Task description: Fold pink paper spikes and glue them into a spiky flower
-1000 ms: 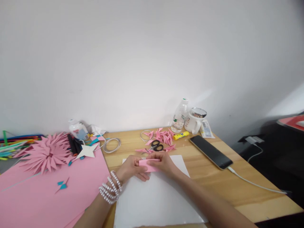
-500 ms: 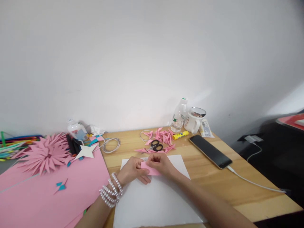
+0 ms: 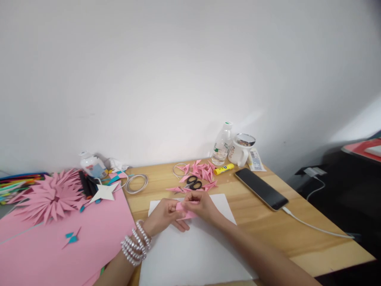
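Near the lower centre of the frame, a pink slip (image 3: 188, 215) is held between both hands, over the upper part of a white board (image 3: 193, 254). The left hand (image 3: 166, 214) pinches the slip's left end between thumb and fingers, its lower fingers spread out beneath; beads (image 3: 134, 245) circle that wrist. The right hand (image 3: 201, 204) grips the slip's upper right part in a narrow pinch, its fingertips close to the left hand's. The fingers cover much of the slip, so it seems folded, though the crease is hard to make out. Just above the hands lie scissors (image 3: 194, 182) among pink points (image 3: 206, 172), with a glue stick (image 3: 224, 169) near them to the right. Right of centre, a bottle (image 3: 222, 149) and a mug (image 3: 237, 154) stand by the wall (image 3: 184, 79), and a phone (image 3: 262, 188) lies below them, a cable (image 3: 312, 228) running from its lower end toward the right edge. At lower left, a pink sheet (image 3: 101, 242) bears a spiky pink flower (image 3: 55, 198) and a white star (image 3: 104, 192); a jar (image 3: 94, 166) leans behind them.
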The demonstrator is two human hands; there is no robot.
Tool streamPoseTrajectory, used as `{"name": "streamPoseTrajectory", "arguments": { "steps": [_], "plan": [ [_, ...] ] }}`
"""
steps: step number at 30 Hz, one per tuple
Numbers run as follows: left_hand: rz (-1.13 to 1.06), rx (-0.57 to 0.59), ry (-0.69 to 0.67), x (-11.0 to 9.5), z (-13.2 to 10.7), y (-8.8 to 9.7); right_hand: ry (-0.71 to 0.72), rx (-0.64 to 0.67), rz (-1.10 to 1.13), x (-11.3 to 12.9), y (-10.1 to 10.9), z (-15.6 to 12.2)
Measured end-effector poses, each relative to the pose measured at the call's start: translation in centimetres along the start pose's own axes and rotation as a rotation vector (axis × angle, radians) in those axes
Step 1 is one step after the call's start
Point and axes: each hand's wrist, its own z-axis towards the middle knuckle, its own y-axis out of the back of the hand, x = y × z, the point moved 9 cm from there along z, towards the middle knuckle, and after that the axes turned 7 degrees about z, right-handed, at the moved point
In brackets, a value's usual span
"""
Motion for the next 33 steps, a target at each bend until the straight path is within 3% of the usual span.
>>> {"name": "streamPoseTrajectory", "arguments": {
  "steps": [4,14,22,30,33],
  "plan": [
    [-0.005,-0.041,-0.05,0.0,0.2,0.1,0.006,-0.009,0.01,-0.1,0.1,0.2],
    [-0.08,-0.152,-0.083,-0.4,0.0,2.0,-0.146,0.054,0.233,-1.2,0.3,0.3],
    [-0.051,-0.165,-0.112,-1.1,-0.1,1.7,-0.143,0.034,0.334,-1.6,0.5,0.3],
    [-0.159,-0.278,-0.088,0.3,0.1,3.7,-0.226,-0.004,0.355,-3.1,0.5,0.5],
    [-0.149,-0.241,-0.088,0.5,0.3,3.8,-0.218,-0.008,0.349,-3.1,0.5,0.5]
  ]
}}
